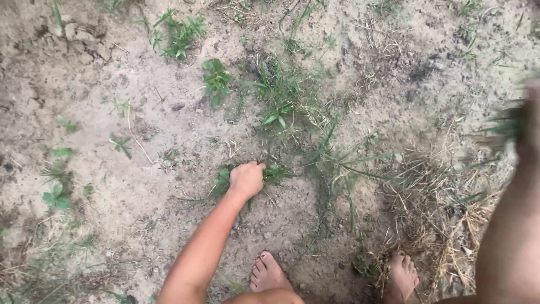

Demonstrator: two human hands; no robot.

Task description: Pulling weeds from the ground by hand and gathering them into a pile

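My left hand [246, 178] is closed around a small green weed [274, 172] that grows from the sandy ground in the middle of the view. My right hand [529, 126] is raised at the right edge and blurred by motion. It grips a bunch of pulled grass and weeds [503, 126]. My bare left foot [269, 274] and bare right foot [403, 277] stand on the soil at the bottom.
Sandy soil [140, 73] is dotted with low weeds, such as a leafy plant [216, 80] and a grass clump [284, 93] beyond my left hand. Dry straw and loose grass [450, 225] lie at lower right, around my right foot.
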